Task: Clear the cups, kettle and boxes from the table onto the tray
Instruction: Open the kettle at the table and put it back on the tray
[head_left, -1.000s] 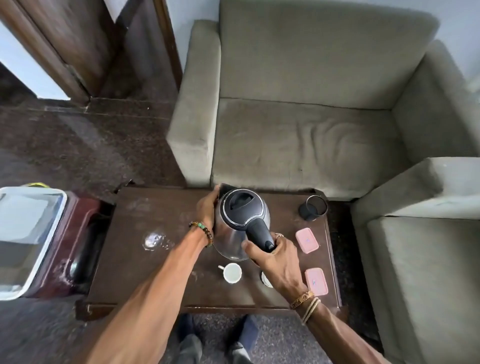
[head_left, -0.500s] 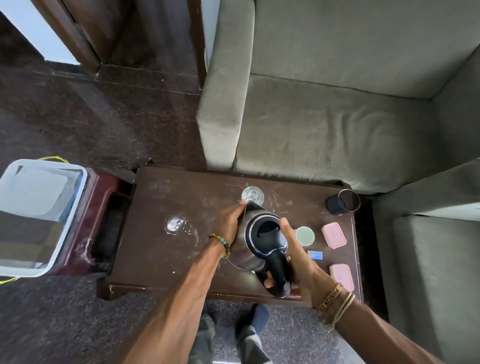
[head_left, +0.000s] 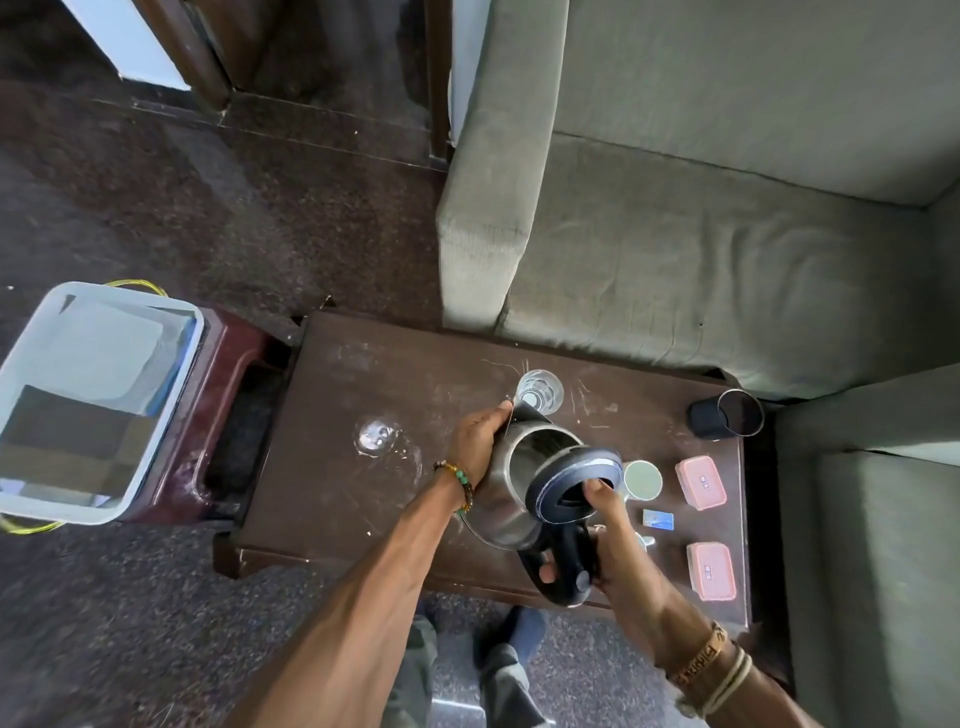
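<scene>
tray (head_left: 98, 405) sits far left, left hand (head_left: 475, 441) cups the kettle (head_left: 504, 499) body, which is now up off the table (head_left: 332, 467) w/ lid popped open & spout tipped over the glass (head_left: 540, 389), right hand (head_left: 618, 540) wrapped round the handle, so prob emptying it b4 traying; boxes (head_left: 700, 480) wait at right.

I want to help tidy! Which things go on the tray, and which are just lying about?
For the job: kettle, upright glass, other glass, black mug, white cup, far pink box, near pink box, tray.
Just lying about: blue packet, sofa, maroon stool.
</scene>
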